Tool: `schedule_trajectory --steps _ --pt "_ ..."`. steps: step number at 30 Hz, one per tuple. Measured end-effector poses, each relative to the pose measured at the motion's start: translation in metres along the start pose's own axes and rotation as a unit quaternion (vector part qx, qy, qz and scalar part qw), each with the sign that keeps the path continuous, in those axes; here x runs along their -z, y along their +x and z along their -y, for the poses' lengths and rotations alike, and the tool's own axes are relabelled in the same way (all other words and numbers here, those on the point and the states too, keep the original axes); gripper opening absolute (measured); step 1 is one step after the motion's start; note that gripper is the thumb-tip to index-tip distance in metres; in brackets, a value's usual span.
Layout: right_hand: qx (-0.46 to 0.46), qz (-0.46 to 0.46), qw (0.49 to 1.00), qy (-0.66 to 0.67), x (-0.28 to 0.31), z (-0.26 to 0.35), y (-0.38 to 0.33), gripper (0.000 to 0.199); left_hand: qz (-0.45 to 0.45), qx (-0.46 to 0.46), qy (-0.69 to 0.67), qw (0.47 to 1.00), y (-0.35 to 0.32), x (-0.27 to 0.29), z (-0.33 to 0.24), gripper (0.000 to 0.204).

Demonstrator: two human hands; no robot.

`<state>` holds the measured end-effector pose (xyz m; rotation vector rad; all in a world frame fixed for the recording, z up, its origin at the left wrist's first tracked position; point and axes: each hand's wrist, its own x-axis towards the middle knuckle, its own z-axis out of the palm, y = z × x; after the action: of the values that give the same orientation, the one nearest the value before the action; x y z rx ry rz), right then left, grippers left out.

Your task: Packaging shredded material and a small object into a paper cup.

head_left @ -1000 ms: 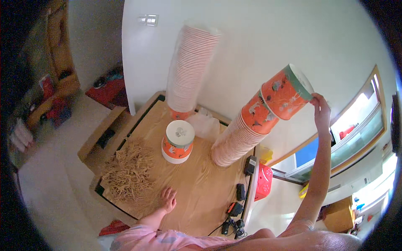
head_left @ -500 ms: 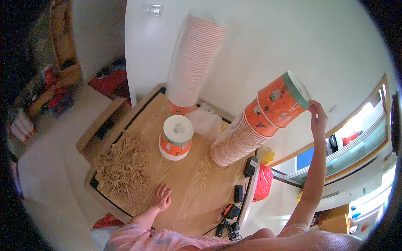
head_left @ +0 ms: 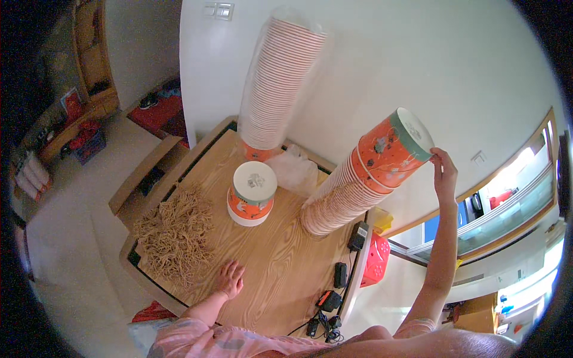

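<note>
Wood-grain table (head_left: 286,268) forms the base. Bagged tub stack (head_left: 283,83) stands at its far edge. Uncovered tub stack (head_left: 337,200) stands to the right. Brown stringy pile (head_left: 178,235) lies at the left. Orange-and-green tub (head_left: 388,152) sits inverted atop the uncovered stack. Right hand (head_left: 443,170): fingers pinch the tub's upper rim. Left hand (head_left: 230,279): fingers slightly spread, palm down on the table near the pile.
</note>
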<state>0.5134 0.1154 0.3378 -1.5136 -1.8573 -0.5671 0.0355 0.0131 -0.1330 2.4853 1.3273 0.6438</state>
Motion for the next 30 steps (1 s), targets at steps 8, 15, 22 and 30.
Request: schedule_trajectory --steps 8,15,22,30 --pt "0.011 0.010 1.000 -0.005 -0.007 0.003 -0.002 0.014 -0.002 -0.004 0.005 1.000 0.001 0.007 -0.002 0.042" --pt "0.020 0.032 0.997 -0.061 -0.002 0.015 -0.005 0.044 -0.015 -0.008 -0.008 1.000 -0.002 -0.001 0.002 0.043" --pt "0.056 -0.002 0.990 -0.129 -0.012 0.051 -0.013 0.065 -0.017 -0.001 -0.006 1.000 -0.003 0.005 -0.001 0.045" --pt "-0.015 -0.035 0.995 -0.093 -0.026 0.052 -0.030 0.064 0.018 0.019 0.000 1.000 0.000 0.013 -0.008 0.044"
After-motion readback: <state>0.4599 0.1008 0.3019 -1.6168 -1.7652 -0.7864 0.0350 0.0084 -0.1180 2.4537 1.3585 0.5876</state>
